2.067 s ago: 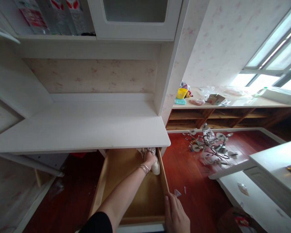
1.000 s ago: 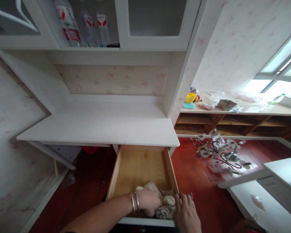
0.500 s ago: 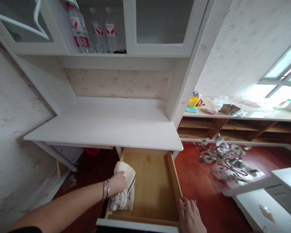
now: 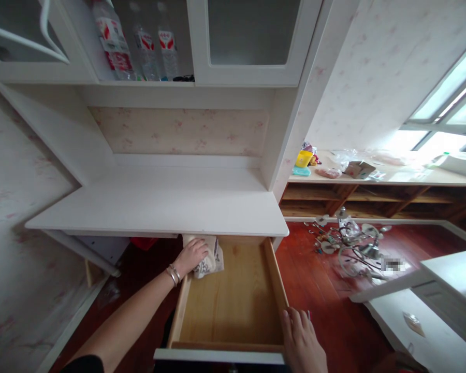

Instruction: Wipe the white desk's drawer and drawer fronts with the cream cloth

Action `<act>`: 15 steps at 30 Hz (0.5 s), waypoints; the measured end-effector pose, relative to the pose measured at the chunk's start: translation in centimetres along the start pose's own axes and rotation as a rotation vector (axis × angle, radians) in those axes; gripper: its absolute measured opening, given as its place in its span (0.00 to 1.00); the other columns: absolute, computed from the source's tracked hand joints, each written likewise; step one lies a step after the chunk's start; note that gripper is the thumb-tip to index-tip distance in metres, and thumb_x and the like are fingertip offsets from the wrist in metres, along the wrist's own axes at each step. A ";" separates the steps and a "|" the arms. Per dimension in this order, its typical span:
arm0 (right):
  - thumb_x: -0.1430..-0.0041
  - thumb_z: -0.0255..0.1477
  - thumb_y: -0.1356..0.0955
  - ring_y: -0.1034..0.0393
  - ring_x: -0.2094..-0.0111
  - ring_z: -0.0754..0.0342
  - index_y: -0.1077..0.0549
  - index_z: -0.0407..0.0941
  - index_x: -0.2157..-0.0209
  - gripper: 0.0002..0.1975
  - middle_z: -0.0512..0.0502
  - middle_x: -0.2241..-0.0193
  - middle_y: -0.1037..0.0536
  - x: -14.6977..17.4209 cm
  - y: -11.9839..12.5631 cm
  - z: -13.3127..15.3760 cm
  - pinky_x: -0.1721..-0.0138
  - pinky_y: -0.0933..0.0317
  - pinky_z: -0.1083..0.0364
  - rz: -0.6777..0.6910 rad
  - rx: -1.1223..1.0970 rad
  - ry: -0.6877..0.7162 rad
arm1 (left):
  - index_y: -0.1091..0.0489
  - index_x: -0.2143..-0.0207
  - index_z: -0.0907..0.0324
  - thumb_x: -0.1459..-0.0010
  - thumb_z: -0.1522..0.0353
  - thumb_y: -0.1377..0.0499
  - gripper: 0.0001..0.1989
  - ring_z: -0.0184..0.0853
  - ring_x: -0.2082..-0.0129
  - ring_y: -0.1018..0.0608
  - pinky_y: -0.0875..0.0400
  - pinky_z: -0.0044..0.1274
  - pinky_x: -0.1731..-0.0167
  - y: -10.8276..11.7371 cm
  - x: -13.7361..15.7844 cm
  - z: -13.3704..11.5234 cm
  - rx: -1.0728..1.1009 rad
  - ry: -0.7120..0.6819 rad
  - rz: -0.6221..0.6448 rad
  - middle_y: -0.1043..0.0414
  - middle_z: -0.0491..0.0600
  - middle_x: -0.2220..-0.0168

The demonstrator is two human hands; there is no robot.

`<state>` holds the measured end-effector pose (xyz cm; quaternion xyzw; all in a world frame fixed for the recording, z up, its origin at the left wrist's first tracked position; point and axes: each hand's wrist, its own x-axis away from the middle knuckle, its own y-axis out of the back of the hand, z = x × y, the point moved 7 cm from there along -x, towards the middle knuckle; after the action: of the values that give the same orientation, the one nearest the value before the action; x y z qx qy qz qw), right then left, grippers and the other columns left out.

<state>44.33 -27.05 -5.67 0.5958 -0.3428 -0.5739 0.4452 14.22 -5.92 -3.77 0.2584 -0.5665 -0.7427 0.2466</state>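
Observation:
My left hand (image 4: pixel 194 255) is closed over a pale cloth with a dark pattern (image 4: pixel 214 261), pressing it at the back left corner of the pulled-out wooden drawer (image 4: pixel 233 305). Part of the cloth lies over the drawer's left side, under the desk edge. At the front right corner, my right hand (image 4: pixel 302 336) grips the drawer's side wall, fingers curled over the rim. No other object shows inside the drawer.
Above the drawer is a white desk top (image 4: pixel 171 202). Plastic bottles (image 4: pixel 168 49) stand in the cabinet overhead. A chandelier (image 4: pixel 357 243) lies on the red floor at right, near a white piece of furniture (image 4: pixel 423 316). A low shelf (image 4: pixel 373 199) runs under the window.
My left hand has moved the cloth from the front left of the drawer to its back left corner. My right hand stays on the drawer's right side. The view has shifted slightly.

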 end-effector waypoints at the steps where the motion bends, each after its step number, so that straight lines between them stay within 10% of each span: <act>1: 0.33 0.30 0.51 0.34 0.56 0.45 0.28 0.46 0.56 0.22 0.40 0.59 0.26 0.0 0.0 0.0 0.54 0.39 0.46 0.007 -0.017 -0.009 | 0.27 0.58 0.59 0.40 0.74 0.46 0.11 0.40 0.44 0.34 0.44 0.35 0.45 0.4 0.4 0.4 -0.002 0.029 -0.004 0.29 0.53 0.50; 7: 0.33 0.32 0.49 0.33 0.55 0.44 0.28 0.45 0.56 0.22 0.39 0.58 0.26 0.0 -0.3 -0.5 0.51 0.40 0.44 0.036 -0.131 -0.037 | 0.27 0.54 0.53 0.39 0.73 0.46 0.14 0.36 0.43 0.33 0.43 0.33 0.43 1.7 3.9 1.3 0.090 0.060 0.082 0.31 0.47 0.45; 15: 0.37 0.24 0.48 0.34 0.53 0.42 0.26 0.46 0.56 0.21 0.40 0.58 0.25 0.1 -0.5 -0.5 0.51 0.39 0.42 0.019 -0.062 0.021 | 0.29 0.50 0.52 0.49 0.84 0.52 0.29 0.39 0.39 0.37 0.45 0.37 0.41 3.0 10.1 -3.6 0.407 0.234 0.389 0.36 0.48 0.41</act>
<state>44.84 -26.91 -6.19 0.5845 -0.3259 -0.5735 0.4724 9.31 -15.84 -2.73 0.2726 -0.7103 -0.5180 0.3910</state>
